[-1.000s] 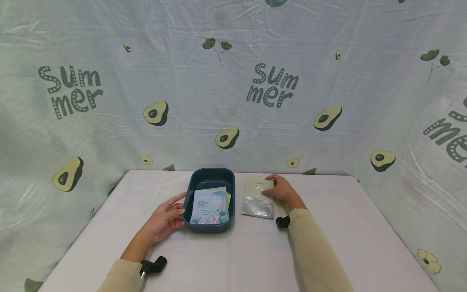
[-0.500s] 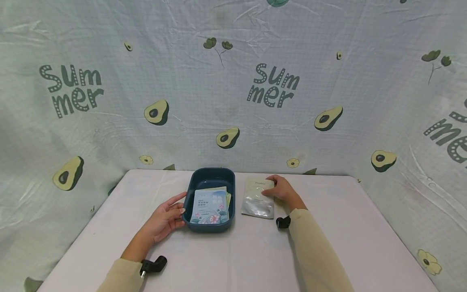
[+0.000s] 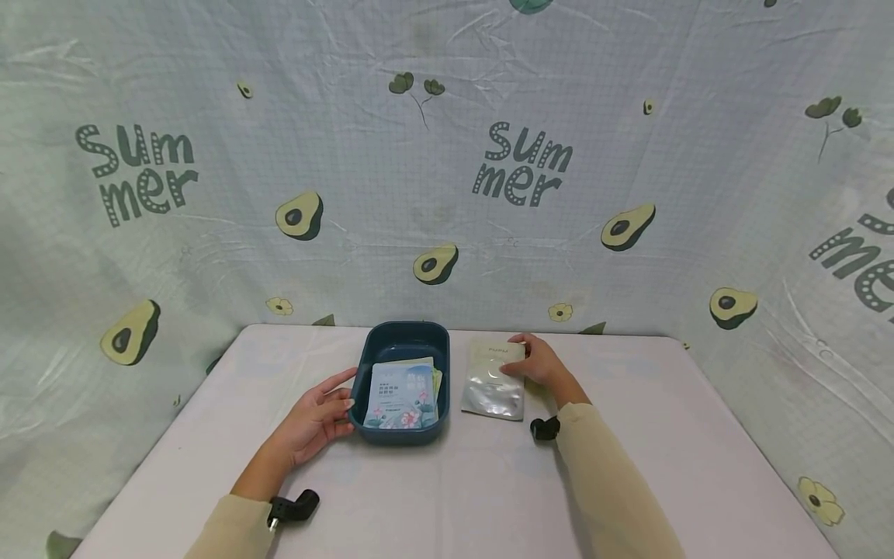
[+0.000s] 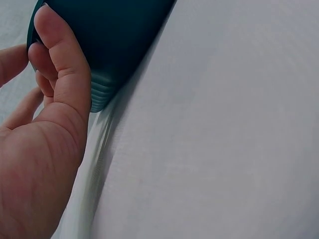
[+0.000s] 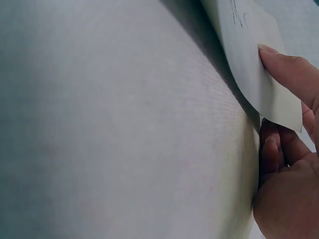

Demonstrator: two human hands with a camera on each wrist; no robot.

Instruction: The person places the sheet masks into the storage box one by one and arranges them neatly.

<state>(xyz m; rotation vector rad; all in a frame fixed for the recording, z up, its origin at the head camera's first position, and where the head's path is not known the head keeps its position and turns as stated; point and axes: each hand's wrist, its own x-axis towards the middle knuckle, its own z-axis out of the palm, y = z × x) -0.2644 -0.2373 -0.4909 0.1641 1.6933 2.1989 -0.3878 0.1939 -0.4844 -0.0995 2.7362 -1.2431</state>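
A dark blue rectangular bin stands near the back of the table. Several flat packets lie in it; the top one is a light blue sheet mask packet with pink flowers. My left hand rests against the bin's left side, thumb and fingertips touching near the rim; the left wrist view shows this contact close up. To the right of the bin lies a cream and silver sheet mask packet. My right hand pinches its right edge, thumb on top, fingers beneath and partly hidden.
The white-covered table reaches toward me. Behind it hangs a pale curtain printed with avocados and lettering. A black camera sits on each wrist, the left one close above the tabletop.
My right wrist has shifted very slightly to the right and nearer to me. The left hand, bin and packets look almost unchanged.
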